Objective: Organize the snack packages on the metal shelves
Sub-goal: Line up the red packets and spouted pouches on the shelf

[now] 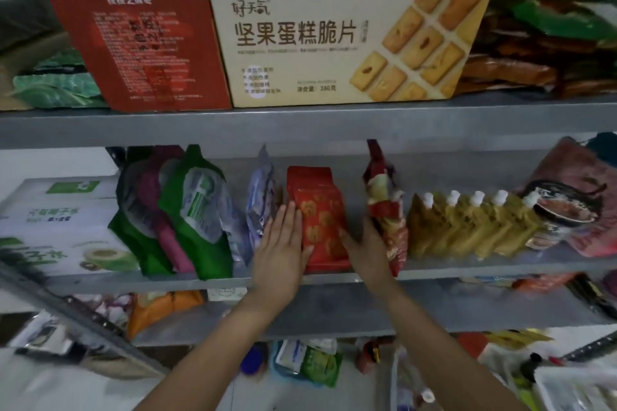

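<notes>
Metal shelf (467, 272), front edge: both forearms cross it near the middle of its length, reaching up and in.
Left hand (283, 243): fingers straight and together, laid flat against the left side of the red package (320, 210), thumb resting on its lower front. It presses and does not grasp.
Right hand (365, 243): flat against the package's right side. Its fingertips slip out of sight between the package and the red-and-yellow bag (384, 207), so I judge it uncurled.
Red package, place: stands just behind the front edge, directly between the two palms.
Long axis: upright, with the narrow front towards the person and the depth running back into the shelf.
Nearer hand: neither, as both touch it. The coming move likely turns on an even squeeze, to slide or square it.
Left neighbour: a silvery-blue bag (262, 197) touches the back of the left hand.
Right neighbour: the red-and-yellow bag leans on the right hand and could topple if that hand leaves.
Further along: yellow spouted pouches (467, 227) stand in a row to the right.
Upper shelf: a biscuit box (334, 43) stands well above.
</notes>
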Tool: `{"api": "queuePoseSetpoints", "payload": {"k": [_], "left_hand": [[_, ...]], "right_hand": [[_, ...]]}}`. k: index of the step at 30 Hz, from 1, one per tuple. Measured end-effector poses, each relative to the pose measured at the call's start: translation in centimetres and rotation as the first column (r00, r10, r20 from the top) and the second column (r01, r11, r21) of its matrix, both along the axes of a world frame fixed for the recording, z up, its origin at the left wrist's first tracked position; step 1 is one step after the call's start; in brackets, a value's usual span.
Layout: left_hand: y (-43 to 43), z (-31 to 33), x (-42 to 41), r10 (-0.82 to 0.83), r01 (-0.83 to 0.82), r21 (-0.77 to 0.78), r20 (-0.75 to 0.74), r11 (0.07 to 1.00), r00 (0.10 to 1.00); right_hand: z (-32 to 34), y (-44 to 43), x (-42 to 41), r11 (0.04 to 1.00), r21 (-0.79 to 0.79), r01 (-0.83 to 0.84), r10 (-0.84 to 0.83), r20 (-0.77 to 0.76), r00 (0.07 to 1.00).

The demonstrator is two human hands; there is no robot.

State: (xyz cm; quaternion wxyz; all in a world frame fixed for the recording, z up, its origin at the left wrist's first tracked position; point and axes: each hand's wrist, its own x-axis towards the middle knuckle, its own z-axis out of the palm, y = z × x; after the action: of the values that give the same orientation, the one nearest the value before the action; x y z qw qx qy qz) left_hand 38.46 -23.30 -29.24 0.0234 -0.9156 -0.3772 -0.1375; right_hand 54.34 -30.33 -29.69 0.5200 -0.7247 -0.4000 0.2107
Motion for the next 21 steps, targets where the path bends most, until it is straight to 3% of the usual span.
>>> {"api": "queuePoseSetpoints", "payload": {"k": [3,6,10,17,21], "left_hand": [[0.4,-1.6,1.3,0.112,-0.121,-0.304,-0.047,0.945,0.993],[-0.3,-1.5,2.7,0.186,-0.228,-0.463,-0.134,0.857,0.973],[-1.2,-1.1,3.7,0.24,-0.289,-0.477,-0.162,0.83,0.957],[-1.1,-0.1,3.9,0.231,-0.303,-0.489,-0.202,0.818,0.952],[-0.9,-0.2,4.0,0.217,-0.305,-0.495,-0.229,0.814,0.949]], "right_hand": [[0.2,-0.2,4.1,0.989,-0.148,-0.008,-0.016,-0.159,0.987],[0.8,-0.5,6.4,0.956,-0.26,-0.134,0.054,-0.293,0.955],[1.5,-0.5,6.6,0.875,-0.352,-0.333,0.205,-0.353,0.913],[0.8,0.5,6.2,0.88,-0.388,-0.273,0.165,-0.29,0.943],[1.1,0.6,5.6,0.922,-0.292,-0.254,0.158,-0.317,0.935]]}}
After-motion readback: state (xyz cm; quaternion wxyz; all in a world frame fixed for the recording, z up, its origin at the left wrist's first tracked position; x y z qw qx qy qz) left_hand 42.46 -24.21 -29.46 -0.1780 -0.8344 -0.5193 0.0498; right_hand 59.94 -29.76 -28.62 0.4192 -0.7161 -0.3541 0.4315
